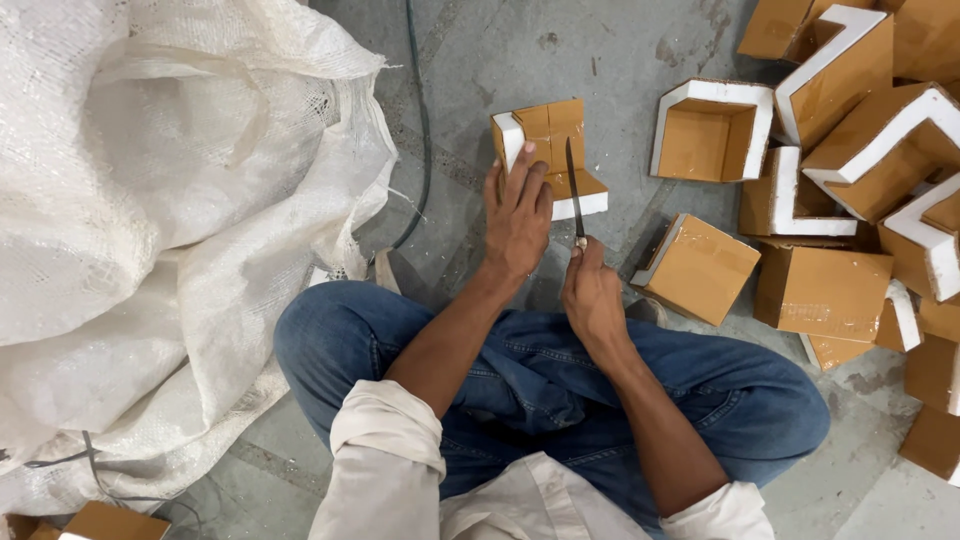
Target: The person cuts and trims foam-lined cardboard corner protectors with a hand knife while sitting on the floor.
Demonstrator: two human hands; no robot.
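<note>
Foam corner piece [552, 160], brown-faced with white edges, lies on the concrete floor [600, 50] at 12 o'clock from the knees. Left hand [517, 215] flat on its near-left edge, fingers spread, pressing. Knife [573, 190] blade runs 12-to-6 across the piece, handle end in the right hand [592, 295], fist closed around it. Pile of like pieces [850, 150] at 2 o'clock; white woven sack [150, 200] at 9.

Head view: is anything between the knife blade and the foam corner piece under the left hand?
Nothing visible. The knife in the right hand lies over the foam corner piece, which the left hand presses down beside the blade.
</note>
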